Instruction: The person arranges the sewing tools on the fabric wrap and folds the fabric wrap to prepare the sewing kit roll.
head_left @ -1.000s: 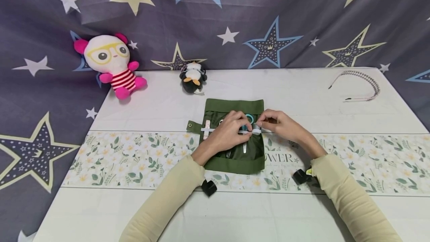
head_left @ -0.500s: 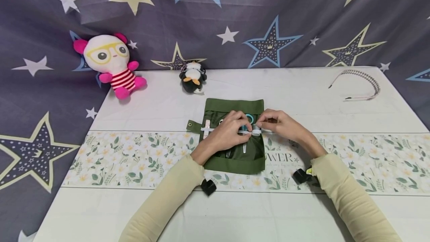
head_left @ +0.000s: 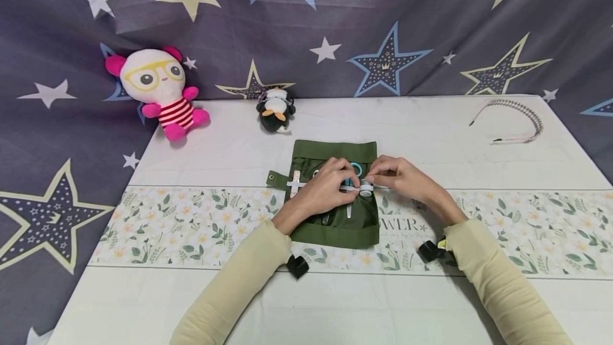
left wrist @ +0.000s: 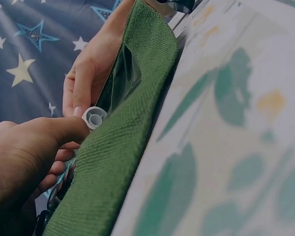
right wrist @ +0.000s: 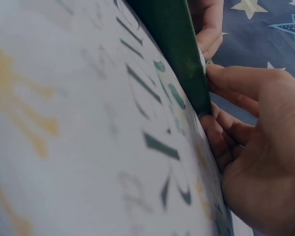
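An unrolled green fabric pouch (head_left: 335,149) lies on the table in the head view, with a white elastic band (head_left: 290,185) across it. Over its middle, my left hand (head_left: 328,188) pinches the band near the right side. My right hand (head_left: 399,177) comes from the right and pinches the top of a small white spool-like cylinder (head_left: 366,191) at the band's right end. The left wrist view shows the cylinder's hollow round end (left wrist: 95,118) between both hands. Turquoise-handled scissors (head_left: 356,168) and a floral strip (head_left: 295,177) sit in the pouch, partly behind my left hand.
A snap tab (head_left: 275,179) sticks out left of the pouch. Farther back are a pink-and-white plush toy (head_left: 163,87), a penguin plush (head_left: 275,112) and a headband (head_left: 531,116). A star-patterned cloth (head_left: 325,25) hangs behind the table.
The small white cylinder has shifted slightly toward me under the band, and more of its white body shows. My left hand keeps its place; my right fingertips have moved down slightly.
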Demonstrator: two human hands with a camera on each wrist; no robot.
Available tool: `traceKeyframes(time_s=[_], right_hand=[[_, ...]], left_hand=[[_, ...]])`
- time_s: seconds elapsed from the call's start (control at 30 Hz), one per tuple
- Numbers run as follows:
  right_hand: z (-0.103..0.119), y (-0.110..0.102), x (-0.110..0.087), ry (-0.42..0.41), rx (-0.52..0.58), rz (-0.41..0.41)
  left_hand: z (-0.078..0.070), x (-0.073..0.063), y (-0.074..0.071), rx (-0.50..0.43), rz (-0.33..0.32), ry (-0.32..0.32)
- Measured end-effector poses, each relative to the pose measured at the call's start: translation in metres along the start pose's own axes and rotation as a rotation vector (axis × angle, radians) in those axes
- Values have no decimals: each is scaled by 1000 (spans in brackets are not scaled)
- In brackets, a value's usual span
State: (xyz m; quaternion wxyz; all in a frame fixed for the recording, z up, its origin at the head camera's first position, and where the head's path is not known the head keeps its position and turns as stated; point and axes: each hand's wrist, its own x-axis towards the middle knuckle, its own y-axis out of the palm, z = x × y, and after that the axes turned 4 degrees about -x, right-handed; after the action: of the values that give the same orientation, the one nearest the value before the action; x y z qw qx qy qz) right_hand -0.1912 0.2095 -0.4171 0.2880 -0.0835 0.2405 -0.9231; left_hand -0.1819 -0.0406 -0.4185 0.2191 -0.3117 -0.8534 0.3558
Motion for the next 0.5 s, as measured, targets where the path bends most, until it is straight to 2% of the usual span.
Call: traceKeyframes(time_s=[0.5], right_hand=[[-4, 1, -1, -10, 0, 3]], left_hand=[[0, 0, 0, 10, -8, 4]])
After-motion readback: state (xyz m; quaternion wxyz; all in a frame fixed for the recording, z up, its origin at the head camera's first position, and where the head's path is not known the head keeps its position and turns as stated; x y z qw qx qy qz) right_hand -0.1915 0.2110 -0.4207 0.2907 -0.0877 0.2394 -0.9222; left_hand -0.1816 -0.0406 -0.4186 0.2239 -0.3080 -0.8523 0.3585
